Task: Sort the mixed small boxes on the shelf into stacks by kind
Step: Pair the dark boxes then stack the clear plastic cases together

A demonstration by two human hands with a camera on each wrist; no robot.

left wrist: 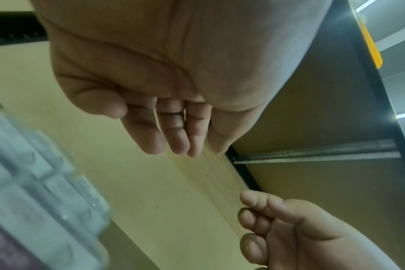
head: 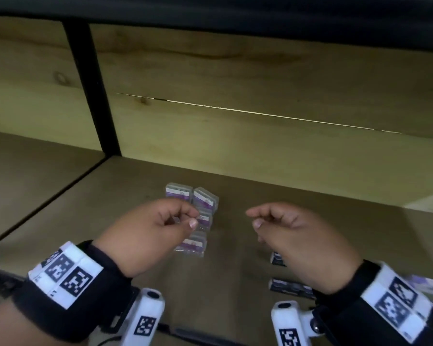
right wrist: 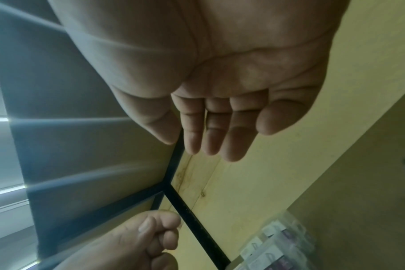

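Surface: a brown shelf board (head: 285,221) under a dark upper shelf, backed by pale wooden panels (head: 235,71) with a thin bright crack running across.
Left boundary: a black upright post (head: 93,96) at the back; a dark seam runs from its foot toward the front, dividing the board.
Left hand (head: 155,231): raised above the board, fingers loosely curled, nothing held; the wrist view shows them close together.
Clear boxes (head: 205,198): four clear cases with purple-and-white labels, lying flat in a loose cluster that runs front to back, partly hidden behind the left hand; label direction too blurred to tell.
Right hand (head: 293,233): raised, fingers loosely curled, empty, apart from the left hand.
Dark boxes (head: 290,287): two dark boxes lying flat near the front, below the right hand; the front one's long axis runs left to right.
Open room: bare board lies between the two groups and behind them.
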